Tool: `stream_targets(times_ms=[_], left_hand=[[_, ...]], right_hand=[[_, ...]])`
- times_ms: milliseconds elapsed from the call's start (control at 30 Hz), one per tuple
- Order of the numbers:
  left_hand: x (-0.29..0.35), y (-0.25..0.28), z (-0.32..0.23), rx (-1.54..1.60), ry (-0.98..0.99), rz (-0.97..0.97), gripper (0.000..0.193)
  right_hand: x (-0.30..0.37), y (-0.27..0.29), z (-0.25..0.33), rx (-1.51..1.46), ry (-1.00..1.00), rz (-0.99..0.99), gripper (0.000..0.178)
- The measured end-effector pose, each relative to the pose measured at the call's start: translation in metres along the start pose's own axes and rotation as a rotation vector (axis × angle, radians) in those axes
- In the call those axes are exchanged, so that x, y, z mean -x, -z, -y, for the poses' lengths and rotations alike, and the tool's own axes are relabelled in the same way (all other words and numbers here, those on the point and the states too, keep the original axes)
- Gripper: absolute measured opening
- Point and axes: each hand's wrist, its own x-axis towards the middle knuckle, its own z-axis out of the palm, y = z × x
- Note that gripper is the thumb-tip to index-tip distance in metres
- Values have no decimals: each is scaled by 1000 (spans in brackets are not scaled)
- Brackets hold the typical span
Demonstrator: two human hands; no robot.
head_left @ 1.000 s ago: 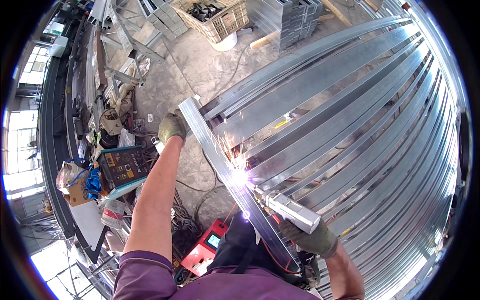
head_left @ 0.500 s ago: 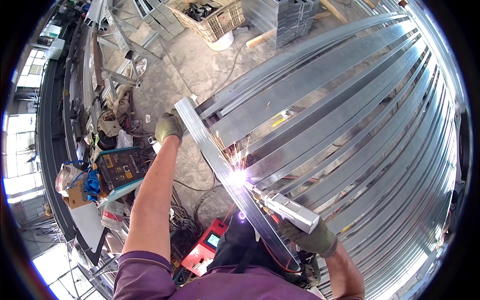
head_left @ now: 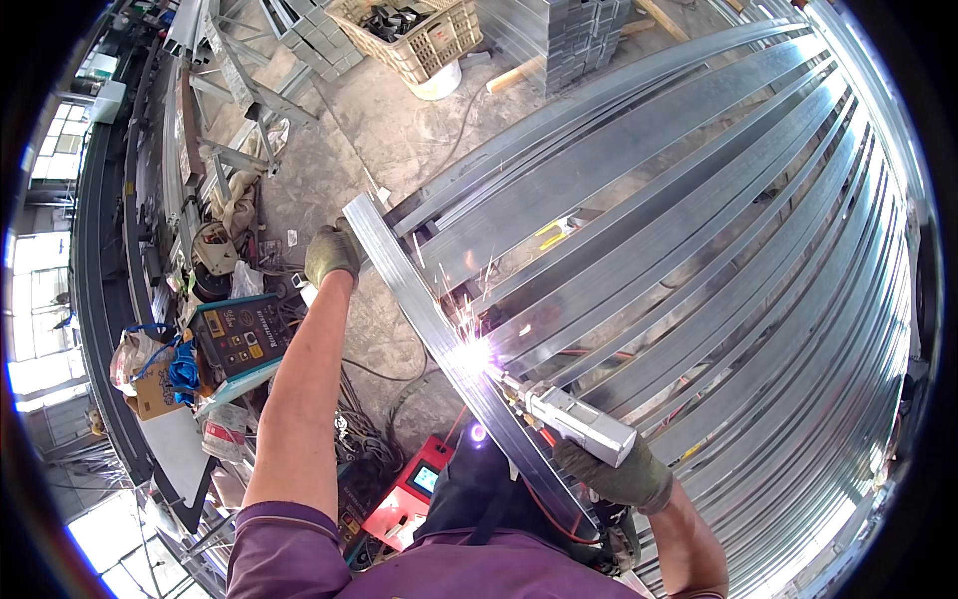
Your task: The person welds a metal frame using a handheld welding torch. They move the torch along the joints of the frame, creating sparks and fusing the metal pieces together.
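Note:
My right hand [head_left: 621,477], in a dark green work glove, is closed around a silver-grey handheld welding gun [head_left: 581,419]. The gun's tip meets a long metal tube [head_left: 409,285], where a bright white-violet weld glow [head_left: 473,355] throws sparks. Several flat metal bars [head_left: 599,290] run off to the right from that tube. My left hand [head_left: 332,255], gloved too, is at the far end of the tube, against its left side. Its fingers are curled, and what they grip is hidden.
A teal and black welding machine [head_left: 241,334] stands at left, near coiled cables [head_left: 364,429]. A red unit with a small screen [head_left: 409,491] sits by my legs. Farther off are a beige plastic crate [head_left: 424,45] on a white bucket and stacked metal tubes [head_left: 584,45].
The spray of sparks has changed shape, with some flying farther right. The view has shifted slightly. Both hands keep nearly the same places, and the gun stays at the tube.

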Motion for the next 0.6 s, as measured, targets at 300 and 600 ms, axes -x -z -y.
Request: stream_targets(times_ms=[300, 600], left_hand=[[-2, 0, 2, 5, 4, 16, 64], [-3, 0, 3, -4, -1, 18, 65]], right_hand=[[1, 4, 10, 7, 2, 39, 34], [5, 3, 11, -74, -36, 39, 39]])
